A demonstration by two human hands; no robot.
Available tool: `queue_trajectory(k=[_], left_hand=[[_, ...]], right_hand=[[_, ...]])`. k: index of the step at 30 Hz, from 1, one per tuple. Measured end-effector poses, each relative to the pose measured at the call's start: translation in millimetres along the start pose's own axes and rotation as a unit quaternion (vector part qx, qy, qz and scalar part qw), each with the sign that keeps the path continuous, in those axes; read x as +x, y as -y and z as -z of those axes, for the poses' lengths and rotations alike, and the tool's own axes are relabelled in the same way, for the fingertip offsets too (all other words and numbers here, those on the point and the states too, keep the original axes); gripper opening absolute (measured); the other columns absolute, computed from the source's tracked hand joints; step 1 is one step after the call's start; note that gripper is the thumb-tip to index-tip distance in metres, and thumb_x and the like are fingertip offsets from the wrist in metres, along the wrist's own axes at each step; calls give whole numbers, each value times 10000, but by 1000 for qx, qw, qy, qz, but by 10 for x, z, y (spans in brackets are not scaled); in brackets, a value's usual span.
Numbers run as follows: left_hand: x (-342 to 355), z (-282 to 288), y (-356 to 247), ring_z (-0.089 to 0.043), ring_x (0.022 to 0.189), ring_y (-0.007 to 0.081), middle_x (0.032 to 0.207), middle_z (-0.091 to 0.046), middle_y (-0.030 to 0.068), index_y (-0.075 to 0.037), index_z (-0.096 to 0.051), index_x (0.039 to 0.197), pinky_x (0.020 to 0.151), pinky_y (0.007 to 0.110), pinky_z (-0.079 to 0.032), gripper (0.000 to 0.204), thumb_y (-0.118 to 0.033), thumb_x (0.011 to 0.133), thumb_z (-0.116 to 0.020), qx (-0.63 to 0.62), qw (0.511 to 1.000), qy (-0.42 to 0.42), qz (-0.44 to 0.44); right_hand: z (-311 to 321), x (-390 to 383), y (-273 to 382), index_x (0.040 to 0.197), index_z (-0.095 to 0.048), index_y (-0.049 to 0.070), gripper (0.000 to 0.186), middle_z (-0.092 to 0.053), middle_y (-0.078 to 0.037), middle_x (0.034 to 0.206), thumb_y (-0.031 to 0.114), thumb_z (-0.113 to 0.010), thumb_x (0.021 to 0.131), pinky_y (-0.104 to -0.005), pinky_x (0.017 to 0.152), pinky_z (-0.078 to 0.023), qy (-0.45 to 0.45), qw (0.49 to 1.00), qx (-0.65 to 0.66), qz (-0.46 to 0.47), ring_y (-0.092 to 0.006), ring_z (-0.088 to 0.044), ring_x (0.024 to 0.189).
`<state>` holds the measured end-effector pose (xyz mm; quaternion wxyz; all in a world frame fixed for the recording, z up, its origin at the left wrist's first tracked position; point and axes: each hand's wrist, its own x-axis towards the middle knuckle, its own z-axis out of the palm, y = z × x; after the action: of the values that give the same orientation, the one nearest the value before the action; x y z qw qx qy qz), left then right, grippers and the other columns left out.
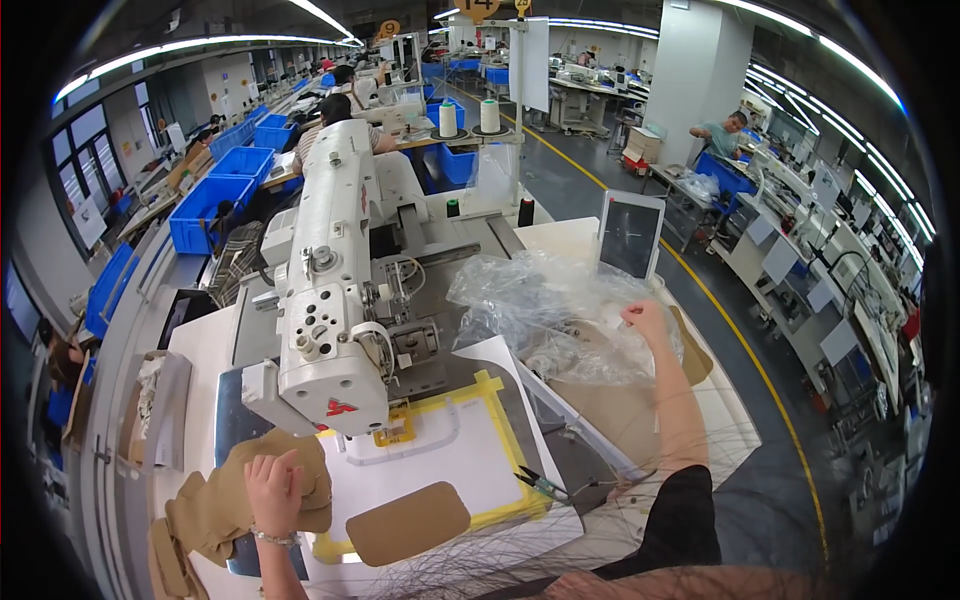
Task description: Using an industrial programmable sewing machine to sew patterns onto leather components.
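The brown cloth (215,510) lies heaped at the table's left edge, under and around the left hand (274,488); its long axis slants from the lower left up to the right, the broad, bunched end beside the machine (325,210) and a narrower fold trailing toward the near left corner; the left hand rests over that broad end with fingers bent and close together, and whether they grip the cloth I cannot tell.

Just right of the left hand, apart from it, a brown panel (408,523) with rounded corners lies flat, its long axis running left to right and rising slightly at the right end; it lies over the near part of a white sheet (380,475) edged with yellow tape (505,435); beside the tape's right edge lie dark snips (540,483).

Farther right, the right hand (645,318) is at the right side of a clear bag (530,300), fingers curled in toward the thumb; whether they pinch the film I cannot tell; a screen (630,235) stands behind the bag.

Beyond the machine stand two pale spools (489,117); blue bins (205,213) line the left side, and a co-worker (722,135) is at the far right, near a pillar (695,75).
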<state>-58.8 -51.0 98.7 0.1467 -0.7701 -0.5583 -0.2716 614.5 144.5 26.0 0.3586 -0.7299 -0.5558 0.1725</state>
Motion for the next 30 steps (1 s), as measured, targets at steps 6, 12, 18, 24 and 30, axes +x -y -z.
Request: queue_trajectory(k=[6,12,18,24,30], left_hand=[[21,-216,-481,-573,623,202,715,-576,52,-68,-664,901,580,324,-452,182,-50,732,-729,-205,976,59,53],[268,-475,-1189,-606,645,135,907,-635,55,-65,-624,1109,574,251,-492,417,-12,716,-754,-473,856,143,151],[36,-971,-772,-641,644,165,946,-693,57,-56,-661,999,593,261,-528,289,43,728,-659,-442,891,81,61],[3,-1233,-426,-685,833,234,1067,-691,73,-57,-688,897,693,306,-562,228,66,709,-649,-379,911,122,-106],[75,-1352,-292,-667,921,230,1183,-645,50,-110,-669,1092,738,332,-564,345,1,765,-651,-294,923,137,-207]], right_hand=[[-261,-879,1466,858,-686,-21,136,-659,-38,713,99,-711,800,-225,582,-461,111,962,243,65,-89,-594,621],[-1232,-2223,2341,834,-695,67,48,-643,-44,771,106,-690,805,-283,600,-483,273,899,162,303,-172,-618,671],[-1798,-2500,2503,822,-648,129,128,-551,15,771,104,-697,706,-307,550,-436,81,821,59,562,-163,-582,634],[-1915,-2350,2200,850,-662,143,129,-547,42,782,172,-697,730,-285,610,-371,67,781,-69,617,-127,-551,689],[-1906,-2311,2219,1071,-685,202,296,-550,-9,952,322,-682,801,-345,717,-353,164,816,-57,552,-164,-541,856]])
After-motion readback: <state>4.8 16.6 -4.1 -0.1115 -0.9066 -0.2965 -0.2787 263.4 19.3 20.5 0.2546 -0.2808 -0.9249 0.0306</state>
